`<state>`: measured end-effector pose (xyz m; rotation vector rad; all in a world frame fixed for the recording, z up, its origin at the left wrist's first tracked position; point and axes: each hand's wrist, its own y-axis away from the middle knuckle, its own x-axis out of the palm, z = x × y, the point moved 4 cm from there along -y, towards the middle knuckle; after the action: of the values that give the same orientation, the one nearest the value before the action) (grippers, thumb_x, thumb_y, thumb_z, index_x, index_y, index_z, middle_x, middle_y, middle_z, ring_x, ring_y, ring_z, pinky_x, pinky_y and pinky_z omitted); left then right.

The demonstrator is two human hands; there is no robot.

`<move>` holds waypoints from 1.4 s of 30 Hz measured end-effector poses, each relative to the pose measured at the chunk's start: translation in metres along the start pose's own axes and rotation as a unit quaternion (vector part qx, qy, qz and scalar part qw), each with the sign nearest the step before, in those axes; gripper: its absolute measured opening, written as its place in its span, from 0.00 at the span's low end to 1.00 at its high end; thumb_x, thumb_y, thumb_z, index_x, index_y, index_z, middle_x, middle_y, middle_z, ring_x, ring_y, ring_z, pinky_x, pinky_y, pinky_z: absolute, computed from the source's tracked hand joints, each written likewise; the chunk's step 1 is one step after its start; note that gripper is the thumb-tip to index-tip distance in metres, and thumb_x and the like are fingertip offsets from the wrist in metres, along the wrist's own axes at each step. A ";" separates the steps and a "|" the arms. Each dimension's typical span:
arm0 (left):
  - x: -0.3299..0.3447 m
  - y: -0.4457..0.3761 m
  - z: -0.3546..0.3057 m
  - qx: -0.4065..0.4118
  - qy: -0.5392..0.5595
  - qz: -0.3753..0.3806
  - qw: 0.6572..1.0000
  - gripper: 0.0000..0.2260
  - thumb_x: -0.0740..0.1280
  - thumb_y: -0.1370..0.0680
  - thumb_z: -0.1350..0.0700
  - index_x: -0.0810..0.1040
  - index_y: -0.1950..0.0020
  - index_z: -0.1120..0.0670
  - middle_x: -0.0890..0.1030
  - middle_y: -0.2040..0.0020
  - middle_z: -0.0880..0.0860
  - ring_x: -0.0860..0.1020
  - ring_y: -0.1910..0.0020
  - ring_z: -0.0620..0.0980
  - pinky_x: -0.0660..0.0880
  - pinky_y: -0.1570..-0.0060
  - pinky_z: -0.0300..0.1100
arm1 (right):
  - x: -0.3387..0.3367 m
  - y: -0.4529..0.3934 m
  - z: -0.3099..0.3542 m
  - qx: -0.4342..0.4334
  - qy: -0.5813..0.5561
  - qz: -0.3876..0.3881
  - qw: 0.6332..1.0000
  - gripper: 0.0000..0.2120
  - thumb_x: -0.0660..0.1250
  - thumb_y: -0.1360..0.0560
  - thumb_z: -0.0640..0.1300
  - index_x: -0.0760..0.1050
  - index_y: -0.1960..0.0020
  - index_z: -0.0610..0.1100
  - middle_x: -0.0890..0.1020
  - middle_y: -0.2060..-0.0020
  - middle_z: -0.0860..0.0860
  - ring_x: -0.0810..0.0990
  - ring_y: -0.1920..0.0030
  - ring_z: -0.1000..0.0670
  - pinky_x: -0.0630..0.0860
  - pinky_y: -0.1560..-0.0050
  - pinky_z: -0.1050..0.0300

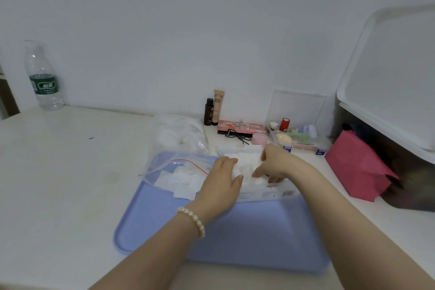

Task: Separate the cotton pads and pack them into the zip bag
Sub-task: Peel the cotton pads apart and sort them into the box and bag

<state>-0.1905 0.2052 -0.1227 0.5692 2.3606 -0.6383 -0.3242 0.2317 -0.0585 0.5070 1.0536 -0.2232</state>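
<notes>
I see both my hands meeting over a blue tray [247, 238] on a white bench [70, 172]. My left hand [221, 181], a pearl bracelet [191, 220] on its wrist, curls its fingers around a white clump of cotton pads [247, 165] sitting in an opened pack [266, 192] at the tray's far edge. My right hand [276, 162] reaches in from the right, its fingers pinching into the same clump. Just left of my hands, a clear zip bag [179, 172] with a red seal line lies open on the tray, several square pads already inside. Along the wall behind stand a water bottle [43, 77], a BB cream tube [218, 107], a small dark bottle [208, 112] and a clear organiser box [296, 125]. A pink pouch [357, 167] lies at right
</notes>
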 end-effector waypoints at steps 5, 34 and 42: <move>0.001 0.000 -0.001 0.002 0.005 -0.010 1.000 0.20 0.58 0.19 0.56 0.62 0.28 0.57 0.64 0.28 0.53 0.62 0.29 0.49 0.57 0.35 0.35 | 0.012 0.003 0.005 -0.046 0.077 0.000 0.996 0.12 0.71 0.29 0.41 0.67 0.61 0.42 0.76 0.61 0.45 0.75 0.62 0.46 0.70 0.67 0.60; -0.105 0.080 0.057 -0.078 -0.133 -0.062 0.986 0.15 0.60 0.25 0.65 0.82 0.45 0.56 0.83 0.47 0.56 0.78 0.47 0.56 0.71 0.48 0.42 | 0.143 -0.005 0.106 -0.277 0.117 -0.141 0.943 0.27 0.57 0.22 0.57 0.61 0.29 0.43 0.62 0.29 0.41 0.58 0.28 0.42 0.58 0.30 0.48; -0.107 0.078 0.070 -0.114 -0.092 -0.060 0.987 0.12 0.61 0.24 0.62 0.82 0.45 0.56 0.83 0.49 0.53 0.79 0.49 0.52 0.66 0.56 0.32 | 0.144 -0.016 0.093 -0.267 0.108 -0.084 0.954 0.16 0.60 0.23 0.49 0.74 0.40 0.43 0.75 0.38 0.45 0.71 0.39 0.45 0.68 0.41 0.54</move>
<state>-0.0405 0.2021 -0.1238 0.2565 2.2635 -0.4448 -0.1896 0.1803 -0.1524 -0.0513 1.3151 -0.0238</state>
